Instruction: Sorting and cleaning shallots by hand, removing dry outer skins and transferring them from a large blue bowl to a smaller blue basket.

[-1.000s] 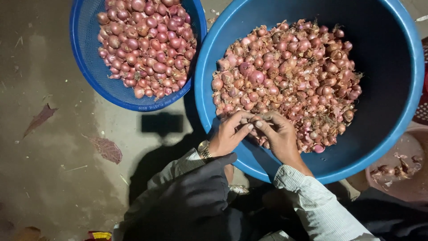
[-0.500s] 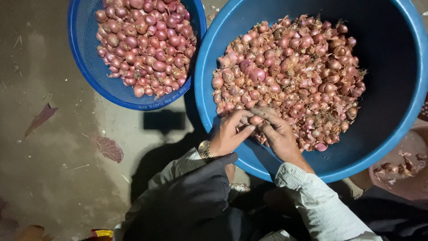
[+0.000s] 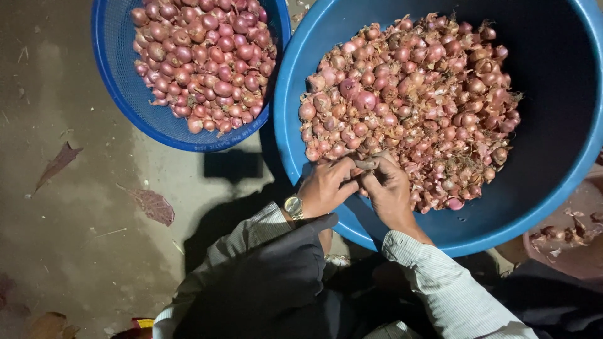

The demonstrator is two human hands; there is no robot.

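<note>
A big blue tub [image 3: 553, 188] holds a heap of small unpeeled red onions [image 3: 414, 100] with loose papery skins. My left hand [image 3: 323, 188], with a wristwatch, and my right hand [image 3: 389, 188] meet at the near edge of the heap, fingers pinched together on one small onion [image 3: 365, 164] between them. To the left a blue mesh basket [image 3: 119, 81] is filled with cleaner, smooth red onions [image 3: 204, 56].
The ground is bare concrete with dry leaves [image 3: 151, 204] at left. A brownish basin [image 3: 571, 242] with onion scraps sits at the right edge. My dark-clothed knee [image 3: 270, 295] is at the bottom centre.
Both hands stay at the heap's near edge; the fingers have shifted slightly while working on the small onion. The view has drifted a little.
</note>
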